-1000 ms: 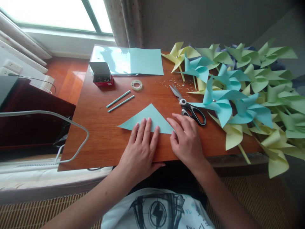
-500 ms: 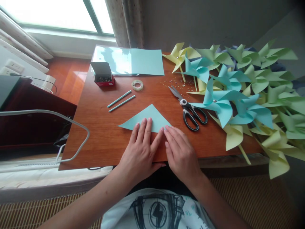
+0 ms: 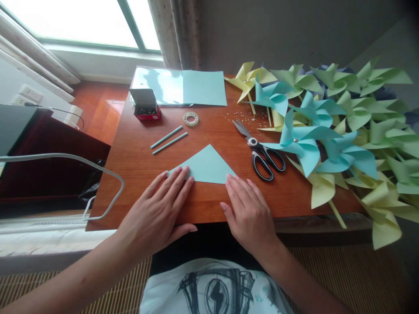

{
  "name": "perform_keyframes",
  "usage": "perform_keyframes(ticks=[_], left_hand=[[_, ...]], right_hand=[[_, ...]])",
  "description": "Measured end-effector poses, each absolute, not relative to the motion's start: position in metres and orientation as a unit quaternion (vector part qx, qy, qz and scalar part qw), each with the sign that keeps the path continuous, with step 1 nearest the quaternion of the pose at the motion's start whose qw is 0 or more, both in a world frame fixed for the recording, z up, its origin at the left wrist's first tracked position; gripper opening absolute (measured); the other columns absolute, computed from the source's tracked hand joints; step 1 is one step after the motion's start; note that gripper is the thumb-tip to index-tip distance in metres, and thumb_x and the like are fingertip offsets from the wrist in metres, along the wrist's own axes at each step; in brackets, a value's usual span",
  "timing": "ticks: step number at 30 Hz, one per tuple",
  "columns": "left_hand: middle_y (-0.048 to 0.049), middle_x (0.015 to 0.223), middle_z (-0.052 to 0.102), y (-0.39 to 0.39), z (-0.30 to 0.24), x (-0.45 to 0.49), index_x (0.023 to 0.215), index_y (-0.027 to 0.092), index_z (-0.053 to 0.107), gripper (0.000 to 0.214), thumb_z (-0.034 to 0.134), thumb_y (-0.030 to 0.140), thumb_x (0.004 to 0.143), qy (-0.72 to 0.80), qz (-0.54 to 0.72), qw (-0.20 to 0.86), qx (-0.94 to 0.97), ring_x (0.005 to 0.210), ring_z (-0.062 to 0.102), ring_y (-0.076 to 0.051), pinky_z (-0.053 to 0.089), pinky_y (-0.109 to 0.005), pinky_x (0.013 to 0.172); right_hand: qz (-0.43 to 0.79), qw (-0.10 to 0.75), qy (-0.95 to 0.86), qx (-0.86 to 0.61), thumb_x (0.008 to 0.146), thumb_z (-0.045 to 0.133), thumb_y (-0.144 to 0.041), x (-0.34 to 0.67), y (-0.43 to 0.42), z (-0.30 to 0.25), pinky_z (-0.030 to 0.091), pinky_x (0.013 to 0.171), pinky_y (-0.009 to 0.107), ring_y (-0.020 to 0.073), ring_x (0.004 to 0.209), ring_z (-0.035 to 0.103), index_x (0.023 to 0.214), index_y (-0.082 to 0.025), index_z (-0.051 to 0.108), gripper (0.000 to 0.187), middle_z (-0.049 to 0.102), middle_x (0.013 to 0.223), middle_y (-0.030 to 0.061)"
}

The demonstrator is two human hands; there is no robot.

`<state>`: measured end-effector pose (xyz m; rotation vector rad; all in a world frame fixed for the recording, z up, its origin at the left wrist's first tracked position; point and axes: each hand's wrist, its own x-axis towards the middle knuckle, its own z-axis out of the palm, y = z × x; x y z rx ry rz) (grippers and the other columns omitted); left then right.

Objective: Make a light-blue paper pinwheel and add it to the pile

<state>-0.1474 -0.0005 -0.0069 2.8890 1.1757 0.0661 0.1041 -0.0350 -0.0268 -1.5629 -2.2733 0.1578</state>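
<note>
A light blue sheet of paper (image 3: 209, 165), folded into a triangle, lies flat on the wooden table (image 3: 131, 183) with its peak pointing away from me. My left hand (image 3: 160, 205) is open, its fingers lying flat across the left part of the folded edge and covering most of the left corner. At the right corner, the fingertips of my right hand (image 3: 250, 209) press on the paper; that hand is open too, its thumb apart from the fingers. Scissors (image 3: 257, 146) with black handles lie to the right of the paper.
Beyond the paper are two blue paper sticks (image 3: 168, 138), a tape roll (image 3: 190, 119), an opened red box (image 3: 147, 114) and a blue sheet (image 3: 204, 88). Several paper pinwheels (image 3: 296, 141) crowd the right side. A white cable (image 3: 121, 183) loops over the left edge.
My left hand has slid left along the folded edge, from the middle of the paper to its left corner. The right hand stays at the right corner.
</note>
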Motion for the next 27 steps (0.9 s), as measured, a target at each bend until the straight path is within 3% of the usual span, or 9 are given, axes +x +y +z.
perform_keyframes(ticks=[4, 8, 12, 16, 24, 27], left_hand=[[-0.0266, 0.164, 0.026, -0.009, -0.006, -0.171, 0.161, 0.001, 0.012, 0.097, 0.046, 0.063, 0.095, 0.422, 0.023, -0.02, 0.906, 0.154, 0.024, -0.04, 0.02, -0.055, 0.124], [-0.0285, 0.164, 0.025, -0.014, -0.006, -0.176, 0.162, 0.003, 0.007, 0.097, 0.043, 0.064, 0.096, 0.452, 0.026, -0.029, 0.891, 0.152, 0.025, -0.043, 0.025, -0.058, 0.121], [-0.0339, 0.161, 0.026, -0.017, -0.007, -0.171, 0.16, -0.004, 0.006, 0.097, 0.034, 0.065, 0.098, 0.478, 0.025, -0.034, 0.877, 0.153, 0.022, -0.045, 0.028, -0.059, 0.119], [-0.0378, 0.16, 0.025, -0.021, -0.006, -0.16, 0.157, -0.01, 0.011, 0.099, 0.034, 0.066, 0.097, 0.501, 0.032, -0.035, 0.864, 0.153, 0.018, -0.046, 0.027, -0.06, 0.12], [-0.0284, 0.16, 0.035, -0.025, -0.01, -0.111, 0.151, 0.0, 0.04, 0.09, 0.047, 0.068, 0.092, 0.46, 0.072, -0.023, 0.884, 0.15, 0.032, -0.043, 0.03, -0.055, 0.12], [-0.0261, 0.16, 0.036, -0.025, -0.011, -0.099, 0.149, 0.003, 0.046, 0.086, 0.048, 0.068, 0.092, 0.467, 0.073, -0.006, 0.881, 0.148, 0.034, -0.044, 0.031, -0.056, 0.119]], right_hand=[[0.06, 0.189, -0.806, -0.557, 0.101, 0.051, -0.028, 0.103, -0.035, -0.025, 0.041, 0.118, 0.052, 0.0298, 0.138, 0.053, 0.145, -0.014, 0.052, 0.046, 0.057, 0.149, 0.0137], [0.058, 0.183, -0.807, -0.559, 0.101, 0.052, -0.029, 0.103, -0.036, -0.025, 0.04, 0.118, 0.051, 0.0305, 0.139, 0.053, 0.142, -0.009, 0.054, 0.046, 0.057, 0.149, 0.0148], [0.06, 0.189, -0.807, -0.557, 0.1, 0.052, -0.028, 0.102, -0.035, -0.025, 0.041, 0.118, 0.052, 0.0307, 0.138, 0.053, 0.141, -0.01, 0.055, 0.045, 0.058, 0.148, 0.015], [0.069, 0.203, -0.803, -0.556, 0.098, 0.055, -0.026, 0.101, -0.033, -0.024, 0.044, 0.115, 0.053, 0.0326, 0.135, 0.054, 0.14, -0.008, 0.056, 0.045, 0.06, 0.145, 0.0177], [0.117, 0.263, -0.783, -0.552, 0.095, 0.056, -0.017, 0.109, -0.02, -0.022, 0.051, 0.107, 0.05, 0.0308, 0.122, 0.058, 0.124, -0.009, 0.064, 0.031, 0.067, 0.13, 0.0174], [0.104, 0.297, -0.767, -0.559, 0.095, 0.055, -0.015, 0.113, -0.016, -0.024, 0.051, 0.106, 0.051, 0.0304, 0.123, 0.056, 0.127, -0.011, 0.062, 0.033, 0.064, 0.133, 0.0175]])
